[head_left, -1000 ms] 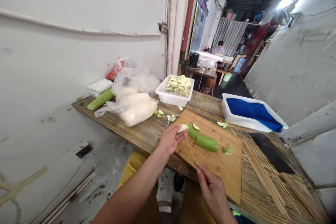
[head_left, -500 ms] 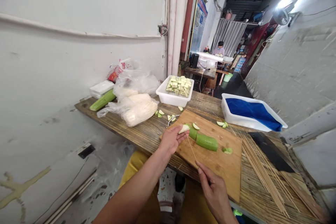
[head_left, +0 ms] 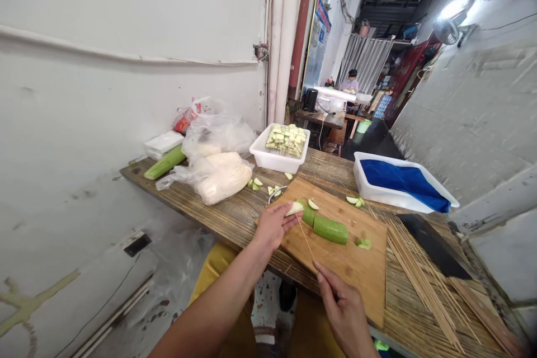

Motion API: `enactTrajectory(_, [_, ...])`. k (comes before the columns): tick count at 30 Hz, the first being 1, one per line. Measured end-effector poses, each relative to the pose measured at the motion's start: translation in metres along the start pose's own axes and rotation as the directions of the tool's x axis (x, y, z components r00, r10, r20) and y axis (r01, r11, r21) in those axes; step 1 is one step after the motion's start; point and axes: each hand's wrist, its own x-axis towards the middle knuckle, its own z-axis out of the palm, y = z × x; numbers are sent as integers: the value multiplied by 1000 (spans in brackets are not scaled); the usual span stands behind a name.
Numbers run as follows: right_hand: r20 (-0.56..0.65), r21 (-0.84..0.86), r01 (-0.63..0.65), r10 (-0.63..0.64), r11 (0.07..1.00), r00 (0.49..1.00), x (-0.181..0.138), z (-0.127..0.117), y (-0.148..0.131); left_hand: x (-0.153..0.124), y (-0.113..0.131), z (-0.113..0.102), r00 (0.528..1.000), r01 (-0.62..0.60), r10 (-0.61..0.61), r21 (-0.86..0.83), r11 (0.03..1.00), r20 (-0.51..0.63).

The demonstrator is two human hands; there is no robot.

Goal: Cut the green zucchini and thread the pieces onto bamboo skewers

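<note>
Over the near left part of a wooden cutting board (head_left: 356, 279), my left hand (head_left: 272, 226) is closed on a pale slice of green squash (head_left: 295, 208). My right hand (head_left: 342, 302) pinches a thin bamboo skewer (head_left: 306, 239) near its lower end. The skewer's far end meets the slice at my left fingers; how deep it goes in, I cannot tell. Beyond my hands lie cut squash pieces (head_left: 330, 229) on the board, with a small wedge (head_left: 312, 204) and an end piece (head_left: 363, 243) near them.
A white tub (head_left: 274, 162) holds skewered slices at the back. Left are a plastic bag (head_left: 224, 176) and a longer squash (head_left: 165, 162). To the right lie loose skewers (head_left: 419, 279), a dark cleaver (head_left: 434, 243) and a tray (head_left: 390, 196) with blue cloth. A person (head_left: 349, 83) sits far back.
Both hands keep nearly the same place and grip, with the skewer still at the slice. The whole view has shifted very slightly.
</note>
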Motion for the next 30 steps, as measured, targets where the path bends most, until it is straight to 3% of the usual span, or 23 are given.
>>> enactTrajectory(30, [-22,3,-4,4,1000,1000,-1,-6,-3,-4,1,6,999,-38,37,70,997,22])
